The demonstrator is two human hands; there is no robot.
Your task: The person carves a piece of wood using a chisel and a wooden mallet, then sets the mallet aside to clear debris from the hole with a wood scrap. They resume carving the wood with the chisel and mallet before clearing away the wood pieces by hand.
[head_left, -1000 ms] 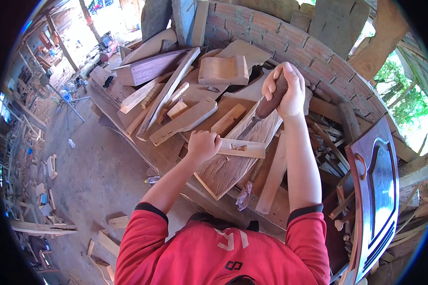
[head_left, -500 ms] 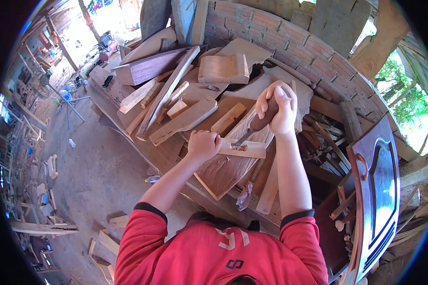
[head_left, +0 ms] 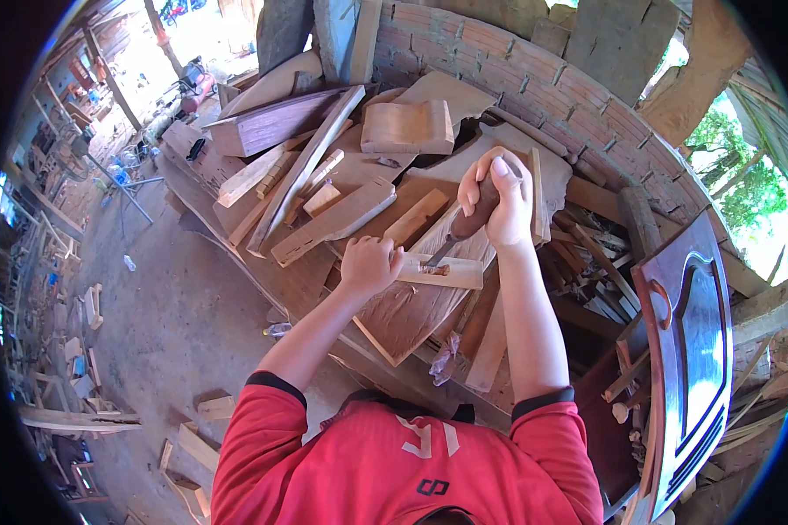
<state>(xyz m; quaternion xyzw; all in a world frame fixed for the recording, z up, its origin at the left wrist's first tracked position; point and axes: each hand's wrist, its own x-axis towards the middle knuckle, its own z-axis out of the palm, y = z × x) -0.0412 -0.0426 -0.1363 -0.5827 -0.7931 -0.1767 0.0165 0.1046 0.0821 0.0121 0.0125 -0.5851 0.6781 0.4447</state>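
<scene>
My right hand (head_left: 497, 194) is wrapped round the dark handle of a chisel (head_left: 469, 220), whose blade slants down to the left. The blade's tip meets a pale wooden block (head_left: 457, 272) at a cut recess with brown chips in it. My left hand (head_left: 372, 265) grips the left end of that block, fingers closed over it. Underneath lies a wide brown board (head_left: 403, 324) with a rough surface.
Wood pieces cover the bench behind my hands, among them a curved block (head_left: 407, 128) and a long narrow strip (head_left: 311, 166). A brick wall (head_left: 499, 61) stands behind. At the right leans a dark panelled door (head_left: 696, 350). Offcuts (head_left: 200, 445) lie on the floor.
The view has shifted slightly. The chisel leans a little more, with my right hand slightly lower and further left. My left hand still holds the block.
</scene>
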